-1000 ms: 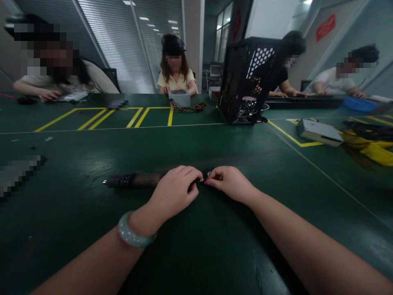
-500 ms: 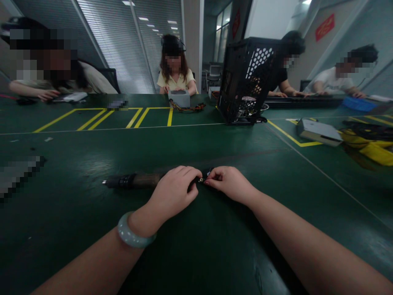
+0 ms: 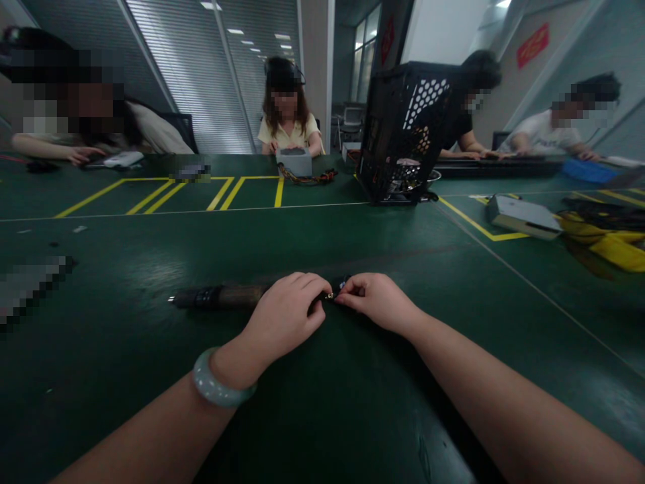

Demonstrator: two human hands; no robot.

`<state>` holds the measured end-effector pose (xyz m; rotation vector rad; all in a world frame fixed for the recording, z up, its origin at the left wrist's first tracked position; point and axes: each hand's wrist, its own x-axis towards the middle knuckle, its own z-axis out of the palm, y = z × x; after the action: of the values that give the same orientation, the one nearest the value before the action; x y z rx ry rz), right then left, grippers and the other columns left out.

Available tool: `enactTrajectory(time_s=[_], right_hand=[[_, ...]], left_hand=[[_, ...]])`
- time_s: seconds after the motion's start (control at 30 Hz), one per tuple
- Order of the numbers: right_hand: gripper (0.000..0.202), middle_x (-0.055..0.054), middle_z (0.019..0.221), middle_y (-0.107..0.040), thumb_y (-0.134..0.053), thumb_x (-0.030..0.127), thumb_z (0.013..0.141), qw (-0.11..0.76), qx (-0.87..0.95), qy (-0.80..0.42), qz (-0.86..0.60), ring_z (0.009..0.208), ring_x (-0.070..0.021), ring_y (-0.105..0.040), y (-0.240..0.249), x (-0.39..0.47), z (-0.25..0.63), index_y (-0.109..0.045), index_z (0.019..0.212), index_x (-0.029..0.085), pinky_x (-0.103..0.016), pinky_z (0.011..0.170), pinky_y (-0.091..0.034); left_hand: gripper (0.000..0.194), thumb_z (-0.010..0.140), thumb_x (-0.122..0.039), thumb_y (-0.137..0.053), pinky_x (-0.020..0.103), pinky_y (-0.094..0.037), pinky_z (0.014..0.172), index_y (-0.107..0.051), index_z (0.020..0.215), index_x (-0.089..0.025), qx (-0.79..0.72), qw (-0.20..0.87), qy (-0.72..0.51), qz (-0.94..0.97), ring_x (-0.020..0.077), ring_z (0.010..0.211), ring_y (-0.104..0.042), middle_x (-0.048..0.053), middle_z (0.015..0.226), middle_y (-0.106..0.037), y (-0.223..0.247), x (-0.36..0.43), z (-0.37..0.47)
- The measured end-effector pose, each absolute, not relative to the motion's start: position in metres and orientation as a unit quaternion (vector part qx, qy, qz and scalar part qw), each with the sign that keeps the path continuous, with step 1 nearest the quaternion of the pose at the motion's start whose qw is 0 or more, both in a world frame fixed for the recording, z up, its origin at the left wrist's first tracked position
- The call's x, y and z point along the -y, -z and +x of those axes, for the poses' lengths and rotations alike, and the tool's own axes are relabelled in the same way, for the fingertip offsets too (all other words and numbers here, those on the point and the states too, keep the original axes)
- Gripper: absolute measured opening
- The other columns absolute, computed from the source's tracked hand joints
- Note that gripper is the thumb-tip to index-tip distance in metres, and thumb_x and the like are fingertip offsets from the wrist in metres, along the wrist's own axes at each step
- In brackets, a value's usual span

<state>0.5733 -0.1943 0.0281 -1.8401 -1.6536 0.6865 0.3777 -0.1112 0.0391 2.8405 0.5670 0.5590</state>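
Note:
A dark, long cylindrical tool [image 3: 222, 296] with a metal tip at its left end lies across the green table [image 3: 322, 242]. My left hand [image 3: 289, 312] is closed over the tool's right part, thumb and fingers curled round its end. Close to its right, my right hand [image 3: 375, 300] pinches at a small dark piece beside that end. Between the two sets of fingertips shows a small brass-coloured part [image 3: 329, 296]. What exactly the right fingertips hold is too small to tell.
A black computer case [image 3: 403, 134] stands beyond my hands. Behind it and to the left sits a grey power supply [image 3: 295, 162] with cables. A silver box [image 3: 524, 216] and a yellow bag [image 3: 617, 242] lie at the right. Several people sit across the table.

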Motion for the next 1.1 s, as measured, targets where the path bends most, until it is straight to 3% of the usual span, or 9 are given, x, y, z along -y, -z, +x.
enactTrajectory(time_s=[0.63,1.1], right_hand=[[0.017,0.001,0.076,-0.068,-0.068,0.037,0.083,0.273,0.618,-0.248,-0.694,0.067,-0.0121,-0.058,-0.0295,0.1945,0.5724,-0.072,0.082,0.021,-0.023,0.058,-0.037],[0.017,0.001,0.077,-0.068,-0.068,0.038,0.083,0.278,0.621,-0.248,-0.689,0.068,-0.0122,-0.059,-0.0292,0.1951,0.5729,-0.071,0.08,0.021,-0.023,0.058,-0.037]], left_hand=[[0.028,0.085,-0.015,-0.052,0.04,-0.047,0.089,-0.058,0.111,-0.024,-0.185,0.096,-0.181,0.961,0.0215,0.102,-0.058,0.003,0.111,-0.063,-0.0387,0.111,0.3767],[0.023,0.085,-0.015,-0.052,0.04,-0.047,0.088,-0.06,0.105,-0.022,-0.192,0.097,-0.182,0.96,0.0221,0.099,-0.058,0.004,0.106,-0.064,-0.0383,0.111,0.3774]])
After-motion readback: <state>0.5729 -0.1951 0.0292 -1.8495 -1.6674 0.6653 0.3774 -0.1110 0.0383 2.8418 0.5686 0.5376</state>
